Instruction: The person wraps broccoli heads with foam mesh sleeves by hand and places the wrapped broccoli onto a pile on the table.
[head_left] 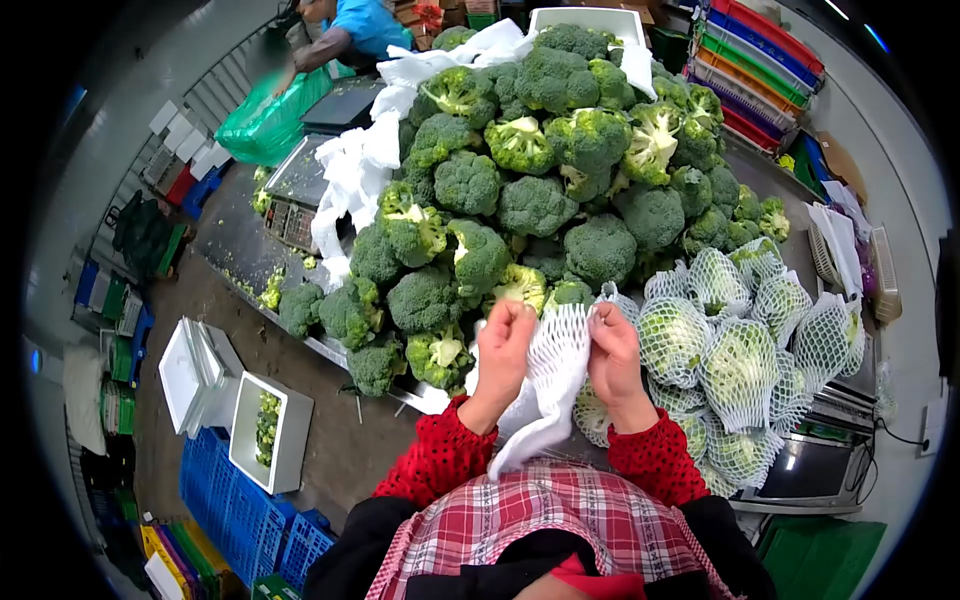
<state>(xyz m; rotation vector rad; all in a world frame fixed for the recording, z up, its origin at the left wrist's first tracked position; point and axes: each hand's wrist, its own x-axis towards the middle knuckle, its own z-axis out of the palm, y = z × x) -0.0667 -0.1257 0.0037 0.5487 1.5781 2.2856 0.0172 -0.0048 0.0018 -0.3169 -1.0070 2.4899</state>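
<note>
Between my two hands stretches a white foam net sleeve (558, 355), its top edge spread wide and its lower end hanging narrow over my apron. My left hand (506, 345) pinches the sleeve's left edge; my right hand (613, 350) pinches the right edge. Just beyond the sleeve rises a large heap of bare broccoli heads (535, 205). One broccoli head (570, 294) shows right behind the sleeve's top edge; whether it touches the net I cannot tell. To the right of my right hand lies a pile of netted broccoli heads (740, 370).
A white foam box (300, 440) with broccoli bits and blue crates (225, 500) stand on the floor at left. More white net sleeves (365, 165) lie along the heap's left side. Stacked colored crates (755, 70) stand back right. A person in blue (370, 25) handles a green bag (265, 125).
</note>
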